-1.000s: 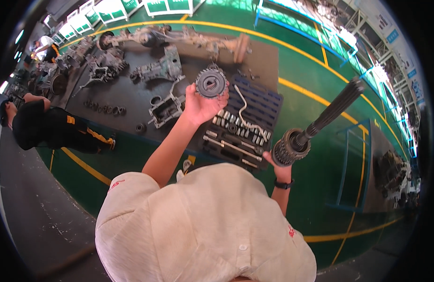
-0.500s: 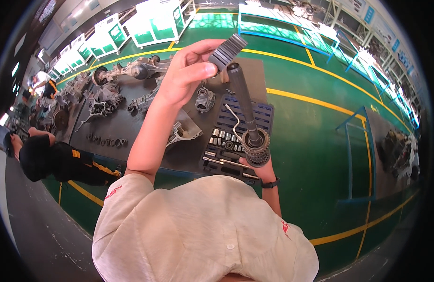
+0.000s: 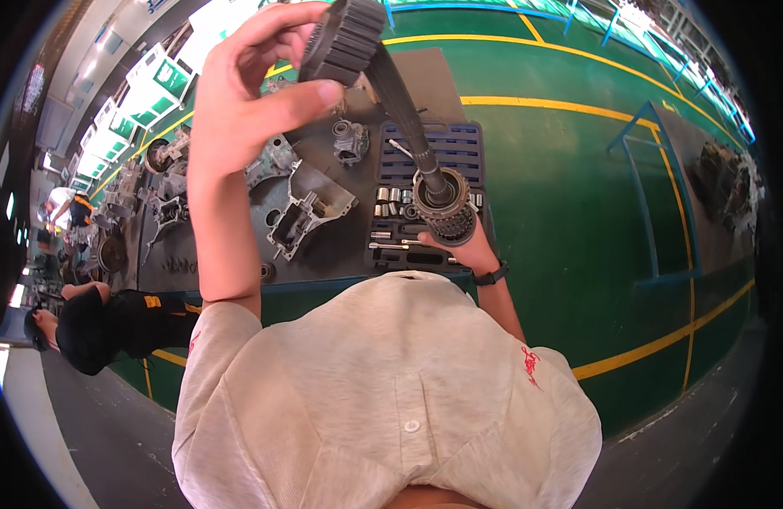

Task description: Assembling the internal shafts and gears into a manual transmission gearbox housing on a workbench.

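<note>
My left hand point(image 3: 239, 102) is raised at the upper left, its thumb and fingers closed on a dark toothed gear point(image 3: 346, 47). The gear is at the upper end of a long splined shaft point(image 3: 402, 110) and hides that end. Whether the shaft passes into the gear's bore I cannot tell. From there the shaft slants down to a stack of gears and rings point(image 3: 442, 204) around its lower part. Beneath that stack my right hand point(image 3: 475, 250), with a dark wristband, is closed around the shaft assembly, most of its fingers hidden.
Below the shaft, an open blue socket set case point(image 3: 469, 140) lies on the dark workbench point(image 3: 438, 81). An opened metal housing point(image 3: 311, 204) and a smaller casting point(image 3: 349, 142) are left of it. Another person point(image 3: 111, 327) is at far left. A blue-framed table point(image 3: 676, 212) stands right.
My left hand has come closer to the head and shifted left with the gear, which now overlaps the shaft's upper end. The shaft's top has tilted left; the view has shifted.
</note>
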The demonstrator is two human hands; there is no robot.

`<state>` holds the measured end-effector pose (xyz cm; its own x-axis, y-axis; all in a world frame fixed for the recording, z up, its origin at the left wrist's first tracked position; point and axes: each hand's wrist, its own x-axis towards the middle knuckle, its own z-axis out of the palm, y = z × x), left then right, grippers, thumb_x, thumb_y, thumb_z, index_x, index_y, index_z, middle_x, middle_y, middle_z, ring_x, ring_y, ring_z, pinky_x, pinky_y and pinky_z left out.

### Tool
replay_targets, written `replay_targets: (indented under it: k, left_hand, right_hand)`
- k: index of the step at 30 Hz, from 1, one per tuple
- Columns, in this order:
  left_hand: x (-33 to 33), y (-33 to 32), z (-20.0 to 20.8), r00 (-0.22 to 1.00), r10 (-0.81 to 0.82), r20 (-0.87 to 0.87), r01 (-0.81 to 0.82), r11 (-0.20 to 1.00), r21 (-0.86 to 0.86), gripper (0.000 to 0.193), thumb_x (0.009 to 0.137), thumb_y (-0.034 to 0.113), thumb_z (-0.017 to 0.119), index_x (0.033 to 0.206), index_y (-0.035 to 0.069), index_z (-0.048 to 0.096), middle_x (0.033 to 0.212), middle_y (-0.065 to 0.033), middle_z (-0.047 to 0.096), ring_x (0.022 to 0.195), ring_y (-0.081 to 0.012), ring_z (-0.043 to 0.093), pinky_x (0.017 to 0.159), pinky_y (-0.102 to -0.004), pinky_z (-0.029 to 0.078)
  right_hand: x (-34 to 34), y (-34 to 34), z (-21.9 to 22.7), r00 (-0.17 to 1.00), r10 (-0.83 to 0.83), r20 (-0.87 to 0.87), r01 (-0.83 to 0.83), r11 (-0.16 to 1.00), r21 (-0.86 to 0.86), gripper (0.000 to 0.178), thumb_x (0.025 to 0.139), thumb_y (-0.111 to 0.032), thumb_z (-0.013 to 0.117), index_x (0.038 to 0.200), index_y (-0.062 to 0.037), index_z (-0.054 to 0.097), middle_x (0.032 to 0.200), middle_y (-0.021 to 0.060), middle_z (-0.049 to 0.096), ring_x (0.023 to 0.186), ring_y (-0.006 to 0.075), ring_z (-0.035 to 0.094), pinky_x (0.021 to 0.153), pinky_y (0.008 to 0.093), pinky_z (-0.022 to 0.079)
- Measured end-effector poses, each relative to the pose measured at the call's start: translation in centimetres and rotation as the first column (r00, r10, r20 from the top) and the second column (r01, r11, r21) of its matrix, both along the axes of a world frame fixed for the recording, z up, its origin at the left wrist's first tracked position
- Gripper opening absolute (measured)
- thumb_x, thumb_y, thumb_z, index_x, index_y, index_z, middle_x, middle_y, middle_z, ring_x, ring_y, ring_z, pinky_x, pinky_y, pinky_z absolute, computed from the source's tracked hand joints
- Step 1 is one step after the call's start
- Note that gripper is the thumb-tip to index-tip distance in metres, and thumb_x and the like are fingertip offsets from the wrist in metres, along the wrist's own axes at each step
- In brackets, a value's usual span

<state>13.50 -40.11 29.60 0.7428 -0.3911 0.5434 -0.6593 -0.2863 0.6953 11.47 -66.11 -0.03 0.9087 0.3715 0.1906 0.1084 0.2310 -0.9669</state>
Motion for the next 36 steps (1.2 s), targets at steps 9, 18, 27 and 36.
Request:
replay_targets:
  k: [9,18,27,36]
  left_hand:
    - [0.8,0.1,3.2,0.999,0.032,0.021,-0.037,0.953,0.301,0.061,0.067,0.009,0.078,0.125,-0.003,0.065,0.107,-0.0028,0.062,0.097,-0.0124,0.056,0.093,-0.0262,0.043]
    - [1.4,-3.6,-7.1,0.969,-0.024,-0.248,0.046,0.996,0.082,0.061,0.059,0.008,0.089,0.116,0.000,0.070,0.119,-0.0057,0.067,0.100,-0.0132,0.059,0.091,-0.0300,0.046]
    - [2.0,-4.5,-12.3,0.854,-0.145,-0.500,-0.029,0.946,-0.323,0.068,0.073,0.003,0.078,0.135,-0.009,0.055,0.119,-0.0104,0.066,0.115,-0.0190,0.061,0.104,-0.0340,0.043]
    - [3.2,-3.7,-12.0,0.866,-0.116,-0.487,-0.061,0.941,-0.332,0.056,0.082,0.006,0.072,0.134,-0.009,0.056,0.110,-0.0074,0.067,0.101,-0.0141,0.061,0.093,-0.0285,0.046]
  right_hand:
    - [0.2,-0.3,-0.2,1.000,-0.001,-0.012,0.000,0.999,-0.032,0.052,0.075,-0.015,0.091,0.119,0.0000,0.068,0.113,0.0064,0.074,0.101,0.0131,0.067,0.094,0.0333,0.052]
    - [0.2,-0.1,1.3,1.000,-0.019,0.007,0.019,1.000,0.003,0.046,0.075,-0.013,0.090,0.113,0.0006,0.069,0.105,0.0062,0.074,0.094,0.0115,0.066,0.090,0.0320,0.053]
    - [0.0,-0.1,4.1,0.956,-0.261,0.132,0.276,0.955,-0.110,0.042,0.073,-0.018,0.088,0.108,-0.0023,0.069,0.099,0.0142,0.074,0.087,0.0306,0.071,0.081,0.0359,0.054]
    - [-0.2,-0.2,5.6,0.882,-0.419,0.217,0.460,0.865,-0.200,0.034,0.078,-0.025,0.080,0.103,-0.0052,0.069,0.093,0.0186,0.071,0.091,0.0424,0.065,0.075,0.0423,0.054]
